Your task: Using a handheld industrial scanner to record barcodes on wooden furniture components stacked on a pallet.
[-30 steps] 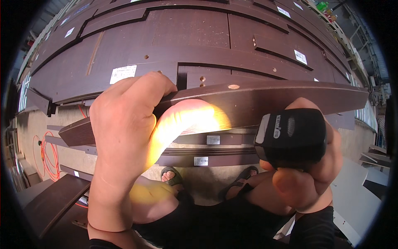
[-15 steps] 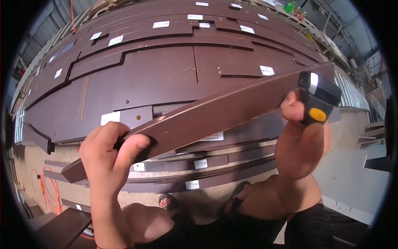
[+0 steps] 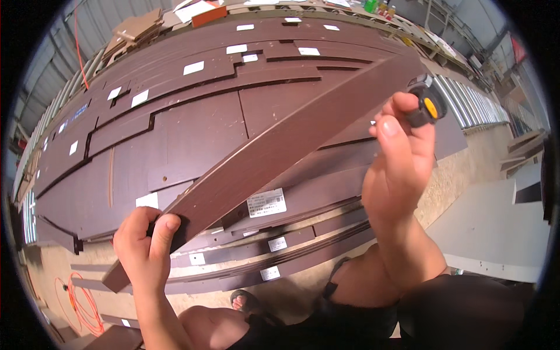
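Note:
My left hand (image 3: 143,239) is closed around the near left end of a long, narrow dark-brown board (image 3: 280,137). The board slants up and away to the right above the stacked panels. My right hand (image 3: 399,157) is raised beside the board's far part, its fingers curled in toward the thumb. A small black finger-worn scanner (image 3: 430,106) with a yellow button sits on that hand. Beside the thumb shows a tiny pale tip, too small to name, and I cannot tell whether the fingers touch the board.
Brown panels (image 3: 198,128) with white labels cover a wide roller conveyor (image 3: 472,102) ahead. Narrow strips (image 3: 297,238) lie nearer my feet. An orange hose (image 3: 81,303) is coiled on the floor at left. A grey panel (image 3: 496,227) lies at right, and cardboard (image 3: 137,29) sits at the back.
The board has tilted more steeply, its far end higher and further left. My right hand has turned and shifted left, so the scanner faces another way. My left hand has lowered slightly, still gripping the board.

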### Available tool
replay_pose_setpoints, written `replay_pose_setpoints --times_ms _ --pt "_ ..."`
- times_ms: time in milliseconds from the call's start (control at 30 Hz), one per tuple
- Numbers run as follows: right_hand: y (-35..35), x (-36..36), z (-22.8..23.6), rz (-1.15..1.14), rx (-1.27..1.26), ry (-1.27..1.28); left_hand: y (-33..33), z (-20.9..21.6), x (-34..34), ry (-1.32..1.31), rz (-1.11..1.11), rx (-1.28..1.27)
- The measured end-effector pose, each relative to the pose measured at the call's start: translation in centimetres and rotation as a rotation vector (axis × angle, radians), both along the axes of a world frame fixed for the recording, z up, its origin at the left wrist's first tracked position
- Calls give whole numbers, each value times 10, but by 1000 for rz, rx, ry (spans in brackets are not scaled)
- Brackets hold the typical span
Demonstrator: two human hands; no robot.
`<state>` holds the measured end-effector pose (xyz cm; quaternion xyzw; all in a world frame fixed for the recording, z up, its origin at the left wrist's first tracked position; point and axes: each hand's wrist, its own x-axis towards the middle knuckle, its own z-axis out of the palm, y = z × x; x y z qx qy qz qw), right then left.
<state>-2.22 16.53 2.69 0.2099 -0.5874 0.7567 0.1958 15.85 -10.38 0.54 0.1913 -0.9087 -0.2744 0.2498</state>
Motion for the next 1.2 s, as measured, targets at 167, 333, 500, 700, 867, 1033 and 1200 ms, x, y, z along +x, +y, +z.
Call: replay_pose_setpoints --times_ms 167,333,500,700,867,1033,1200 --pt "-7 -2 3 257 -260 -252 1 -6 1 133 -22 158" --pt "-13 13 2 611 -286 -405 11 -6 2 176 -27 162" --pt "-14 26 10 710 -202 -268 19 -11 0 225 -31 128" --pt "-18 31 8 628 -173 -323 17 -13 1 258 -34 81" --pt "-15 29 4 640 -115 -336 17 -12 -2 227 -22 31" --pt "-18 28 2 642 -121 -325 10 -19 -1 220 -47 120" --pt "-21 29 -2 649 -164 -283 5 -21 0 200 -77 141"
